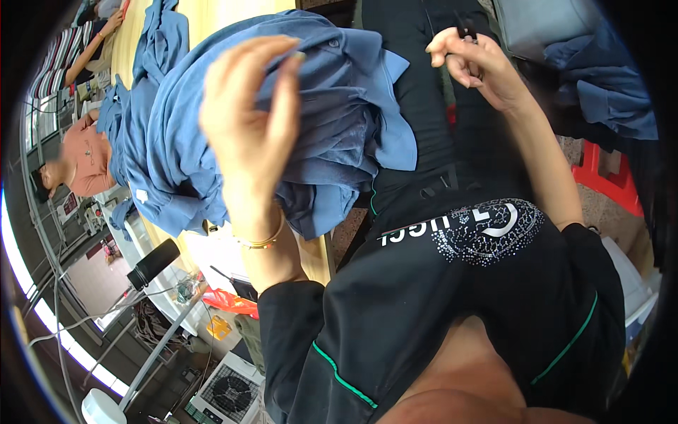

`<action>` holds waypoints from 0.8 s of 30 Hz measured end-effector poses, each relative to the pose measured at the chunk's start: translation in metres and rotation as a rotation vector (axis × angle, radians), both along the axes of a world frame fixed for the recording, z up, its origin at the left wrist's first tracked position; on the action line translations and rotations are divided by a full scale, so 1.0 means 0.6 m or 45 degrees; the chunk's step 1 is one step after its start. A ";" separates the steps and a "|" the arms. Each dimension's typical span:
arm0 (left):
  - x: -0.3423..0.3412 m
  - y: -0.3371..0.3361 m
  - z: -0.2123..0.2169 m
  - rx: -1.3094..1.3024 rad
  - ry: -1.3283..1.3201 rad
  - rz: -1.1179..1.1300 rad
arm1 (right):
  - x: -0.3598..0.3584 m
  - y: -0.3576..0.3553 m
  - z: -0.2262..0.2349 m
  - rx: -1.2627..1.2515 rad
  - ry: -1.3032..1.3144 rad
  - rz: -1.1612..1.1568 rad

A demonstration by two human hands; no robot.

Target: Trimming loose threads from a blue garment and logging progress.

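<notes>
1. the blue shirt (339, 106) sits on top of a pile of blue garments (176, 162) on a pale wooden table (212, 18), upper middle of the view; its collar end points right
2. left hand (247, 127) is raised over that shirt, fingers bent and pinching a fold of the blue cloth near the collar; a thin gold bracelet (263, 242) is on the wrist
3. right hand (473, 63) is up to the right, well apart from the pile; fingers curled around a small dark tool (466, 32), too small to tell what kind
4. black sleeves with green piping, black trousers below the hands
5. more blue cloth (607, 92) far right, red stool (607, 177) under it
6. another person in an orange top (88, 159) at the left edge; a black cylinder (152, 263) on a stand lower left
</notes>
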State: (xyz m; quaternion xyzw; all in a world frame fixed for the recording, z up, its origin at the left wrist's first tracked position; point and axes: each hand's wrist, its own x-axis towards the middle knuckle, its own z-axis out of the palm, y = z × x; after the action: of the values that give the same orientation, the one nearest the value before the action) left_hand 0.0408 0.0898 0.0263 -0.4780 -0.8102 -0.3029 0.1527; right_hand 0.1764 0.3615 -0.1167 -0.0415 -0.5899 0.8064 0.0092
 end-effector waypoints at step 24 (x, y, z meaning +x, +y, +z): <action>-0.026 0.020 -0.064 -0.437 0.286 0.015 | -0.109 -0.038 -0.008 0.354 0.228 -0.034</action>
State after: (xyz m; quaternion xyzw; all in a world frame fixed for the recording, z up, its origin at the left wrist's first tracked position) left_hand 0.0252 0.1016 -0.0122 -0.5230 -0.8306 -0.1045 0.1601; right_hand 0.1109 0.3385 -0.1214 0.0243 -0.6921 0.7171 0.0782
